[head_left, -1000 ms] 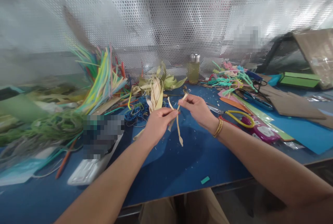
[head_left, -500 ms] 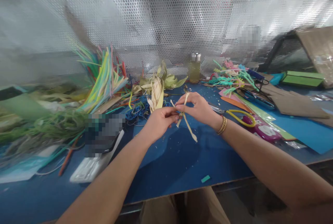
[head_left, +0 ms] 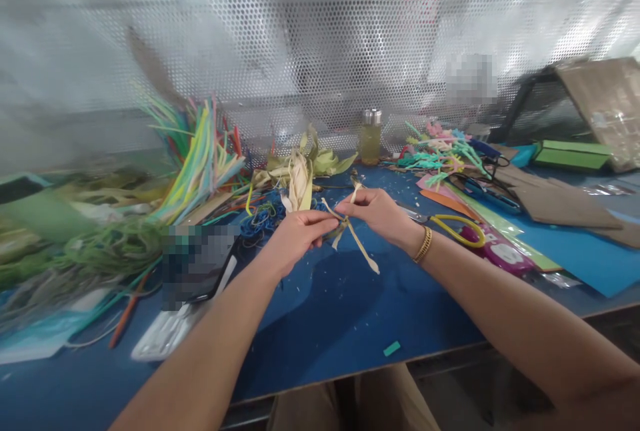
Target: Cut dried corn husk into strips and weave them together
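Above the middle of the blue tabletop (head_left: 320, 311), my two hands meet at a pale, dry strip (head_left: 363, 248) that looks like corn husk. Its strands cross at a knot-like spot between my fingertips, and one long end hangs down to the right. My left hand (head_left: 303, 234) is closed, thumb and fingers pinching at the crossing. Closed as well, my right hand (head_left: 373, 214) pinches the strip between thumb and forefinger, with a short end poking up above. A bundle of dried husks (head_left: 299, 184) lies just beyond my left hand.
Yellow-handled scissors (head_left: 457, 229) lie by my right wrist near a purple case (head_left: 503, 254). A lidded jar (head_left: 371, 137) stands at the back before a perforated metal panel (head_left: 340, 51). Left are a phone (head_left: 200, 264), green cord (head_left: 115, 241) and colourful strips (head_left: 195, 157). Cardboard (head_left: 560, 201) lies right.
The camera view has tilted up slightly. My left fingers have shifted a little at the crossing, while both hands keep their pinch on the strip.
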Demonstrator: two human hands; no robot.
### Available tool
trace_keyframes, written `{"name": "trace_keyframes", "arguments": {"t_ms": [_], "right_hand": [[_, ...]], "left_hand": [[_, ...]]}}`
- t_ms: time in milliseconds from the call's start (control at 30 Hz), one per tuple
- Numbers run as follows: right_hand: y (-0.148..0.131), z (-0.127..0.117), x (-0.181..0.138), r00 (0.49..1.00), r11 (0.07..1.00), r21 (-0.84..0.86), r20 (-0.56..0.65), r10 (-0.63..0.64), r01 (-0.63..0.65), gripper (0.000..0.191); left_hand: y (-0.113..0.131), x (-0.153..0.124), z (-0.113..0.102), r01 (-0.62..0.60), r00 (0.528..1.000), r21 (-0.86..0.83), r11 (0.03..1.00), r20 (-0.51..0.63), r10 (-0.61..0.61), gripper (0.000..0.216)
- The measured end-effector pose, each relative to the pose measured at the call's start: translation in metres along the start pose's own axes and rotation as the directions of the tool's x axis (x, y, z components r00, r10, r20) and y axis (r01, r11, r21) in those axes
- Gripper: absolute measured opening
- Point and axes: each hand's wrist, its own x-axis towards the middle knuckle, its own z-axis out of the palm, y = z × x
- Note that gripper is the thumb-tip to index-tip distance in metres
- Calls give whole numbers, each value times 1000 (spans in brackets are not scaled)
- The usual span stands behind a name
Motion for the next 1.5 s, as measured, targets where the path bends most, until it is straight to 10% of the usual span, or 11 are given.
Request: {"name": "trace_keyframes", "arguments": {"t_ms": [633,933,1500], "right_hand": [[5,-3,6,983,985,166,-165,78,-50,31],[3,0,0,987,994,63,144,75,-85,17],[0,-3,1,996,997,74,87,17,-24,15]], "left_hand": [[0,2,3,5,999,-10,1000,-44,-6,19],[1,3,1,-12,996,-100,995,-92,3,26],[4,0,1,27,996,-94,995,-80,-35,21]]}}
